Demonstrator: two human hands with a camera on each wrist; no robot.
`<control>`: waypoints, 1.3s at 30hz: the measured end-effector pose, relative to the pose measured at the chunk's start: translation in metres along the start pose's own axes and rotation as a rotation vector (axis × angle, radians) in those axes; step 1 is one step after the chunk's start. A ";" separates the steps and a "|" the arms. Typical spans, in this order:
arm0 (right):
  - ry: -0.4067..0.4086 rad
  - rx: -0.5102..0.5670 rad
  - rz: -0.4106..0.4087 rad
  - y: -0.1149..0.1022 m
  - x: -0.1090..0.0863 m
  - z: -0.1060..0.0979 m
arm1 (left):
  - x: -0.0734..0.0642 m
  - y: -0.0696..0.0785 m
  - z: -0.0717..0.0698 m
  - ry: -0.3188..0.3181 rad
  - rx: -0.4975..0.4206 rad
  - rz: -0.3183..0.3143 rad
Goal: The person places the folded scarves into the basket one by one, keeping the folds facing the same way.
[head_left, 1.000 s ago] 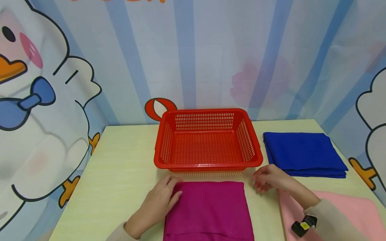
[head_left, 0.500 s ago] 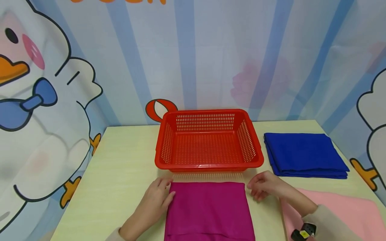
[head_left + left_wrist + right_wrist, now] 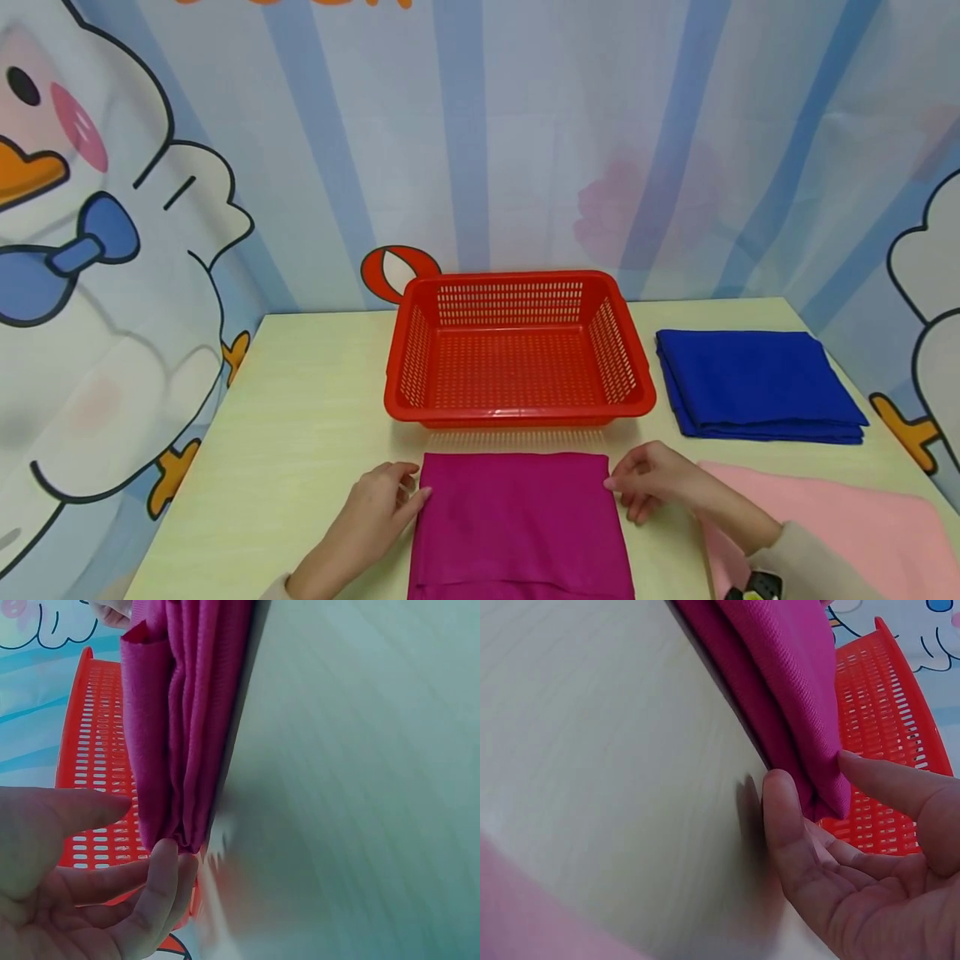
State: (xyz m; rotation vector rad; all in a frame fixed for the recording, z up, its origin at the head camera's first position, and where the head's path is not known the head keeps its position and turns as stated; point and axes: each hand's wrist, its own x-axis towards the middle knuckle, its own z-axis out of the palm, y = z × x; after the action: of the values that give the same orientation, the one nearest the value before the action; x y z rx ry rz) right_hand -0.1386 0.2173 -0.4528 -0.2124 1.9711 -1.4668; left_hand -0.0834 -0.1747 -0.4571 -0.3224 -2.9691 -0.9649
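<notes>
A folded magenta cloth [image 3: 521, 521] lies flat in front of the red basket in the head view. At its far left corner is my left hand [image 3: 367, 517]; the left wrist view shows the fingertips [image 3: 166, 859] against the layered edge and the thumb beside the top fold. My right hand [image 3: 663, 483] is at the far right corner. There the thumb tip meets the upper layer, and the index finger [image 3: 784, 817] stands beside the lower edge in the right wrist view. Both hands are loosely bent around the corners, with no visible squeeze of the cloth.
The red perforated basket [image 3: 517, 414] stands at the table's back, nothing inside it. A folded blue cloth [image 3: 757, 379] lies right of the basket. Nearer, a pink cloth [image 3: 847, 525] lies partly under the right forearm. A printed curtain [image 3: 525, 150] hangs behind the table [image 3: 300, 417].
My right hand has moved left and nearer, from beside the blue cloth to the magenta cloth's far right corner. My left hand has slid off its top to the left edge.
</notes>
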 end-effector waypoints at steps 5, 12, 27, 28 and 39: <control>0.002 0.012 0.003 0.002 -0.001 0.003 | 0.000 -0.001 0.003 -0.036 -0.013 -0.015; -0.006 0.033 -0.004 0.001 -0.003 0.008 | -0.001 -0.002 0.003 -0.095 -0.056 -0.048; -0.011 0.058 -0.021 0.004 -0.004 0.013 | -0.004 -0.007 0.006 -0.120 -0.186 -0.078; -0.010 0.057 -0.019 0.004 -0.004 0.013 | -0.005 -0.007 0.005 -0.117 -0.199 -0.085; 0.008 0.033 -0.001 0.005 -0.005 0.016 | -0.006 -0.007 0.003 -0.143 -0.283 -0.173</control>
State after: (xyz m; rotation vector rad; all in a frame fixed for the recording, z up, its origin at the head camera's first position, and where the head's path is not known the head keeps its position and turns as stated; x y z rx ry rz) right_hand -0.1243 0.2085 -0.4575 -0.1929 1.9516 -1.5019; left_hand -0.0784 -0.1796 -0.4640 -0.1414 -3.0243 -1.4453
